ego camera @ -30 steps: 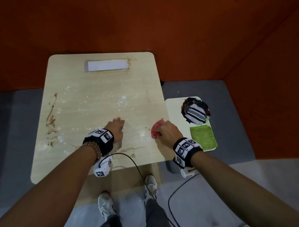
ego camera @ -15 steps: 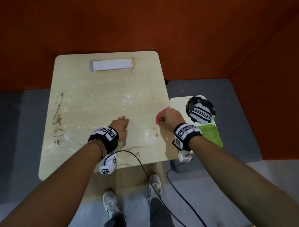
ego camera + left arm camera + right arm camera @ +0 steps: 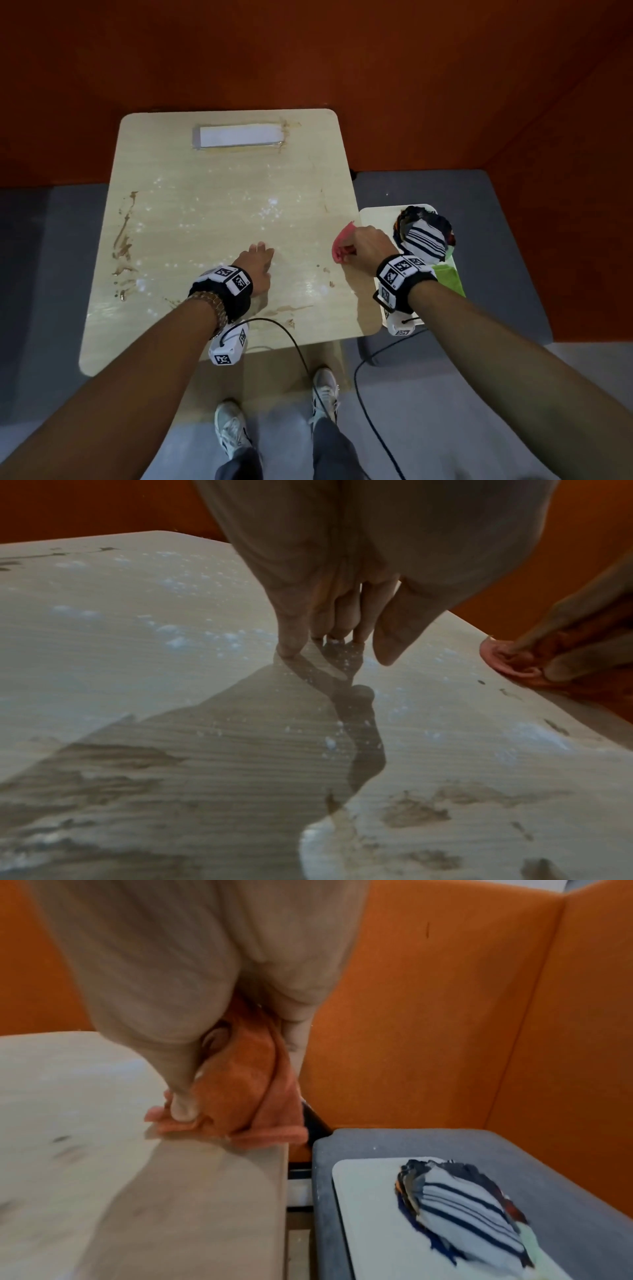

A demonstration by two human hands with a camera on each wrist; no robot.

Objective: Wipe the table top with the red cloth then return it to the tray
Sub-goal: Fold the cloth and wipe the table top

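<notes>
no writing legible. right hand point(image 3: 368, 247) grips red cloth point(image 3: 342, 245) at stained bench point(image 3: 212, 205) edge; left hand point(image 3: 257, 267) flat, fingers straight; tray point(image 3: 375, 219) right; orange walls.

My left hand point(image 3: 257, 265) rests on the middle of the bench point(image 3: 191, 212), fingertips point(image 3: 286, 645) touching its top. To its right, at the bench's right edge, my right hand point(image 3: 366, 245) grips the cloth point(image 3: 342, 245). Right of the bench (lower down) sits the tray point(image 3: 375, 219), holding a striped cloth point(image 3: 424, 240) behind a folded cloth point(image 3: 452, 279).
</notes>
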